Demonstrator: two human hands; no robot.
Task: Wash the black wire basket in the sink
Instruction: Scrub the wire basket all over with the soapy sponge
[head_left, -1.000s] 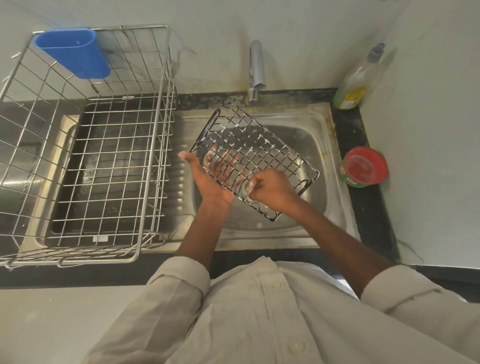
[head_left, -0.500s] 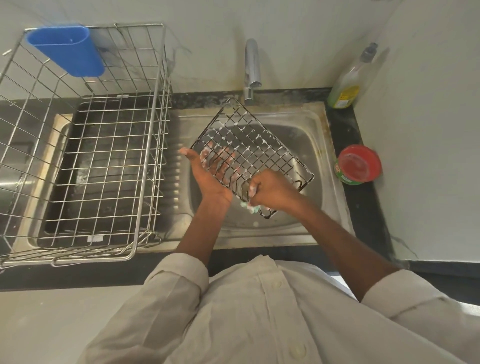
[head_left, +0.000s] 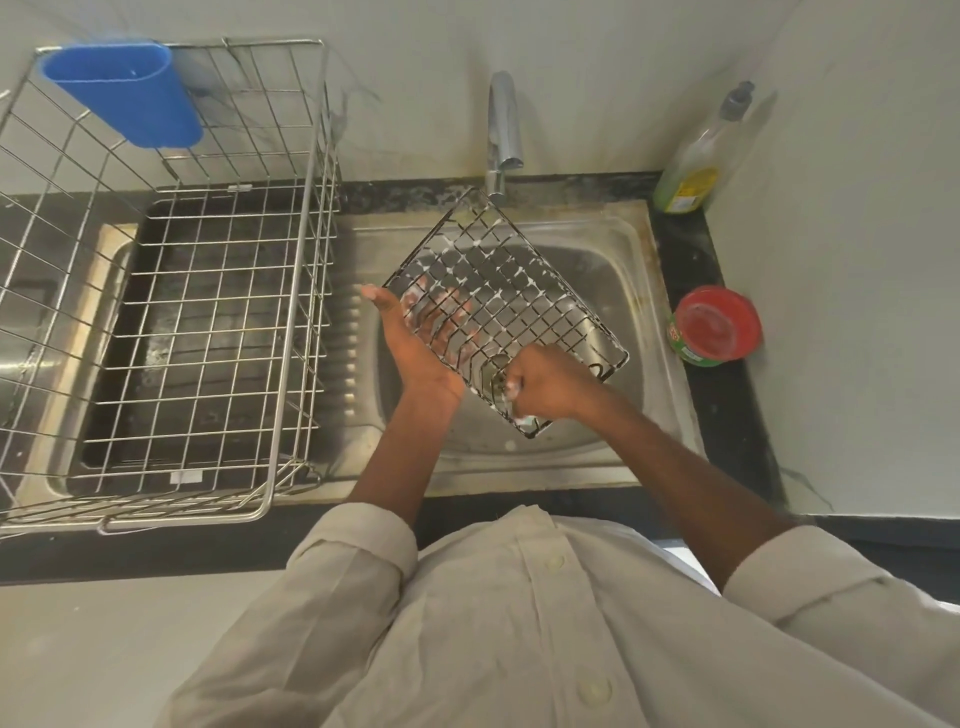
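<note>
Scrubber (head_left: 521, 410) mostly hidden in right hand (head_left: 550, 384), left fingers (head_left: 441, 317) blurred — behind basket (head_left: 519, 291)

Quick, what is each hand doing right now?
Left hand: open, straight fingers under the black wire basket, holding it up.
Right hand: curled around a soapy scrubber, pressed on the basket's near corner.

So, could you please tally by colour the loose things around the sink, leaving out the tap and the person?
Black: 1, the wire basket
Silver: 1, the drying rack
Blue: 1, the cup on the rack
Red: 1, the lidded tub
Yellow-green: 1, the soap bottle
Total: 5
</note>
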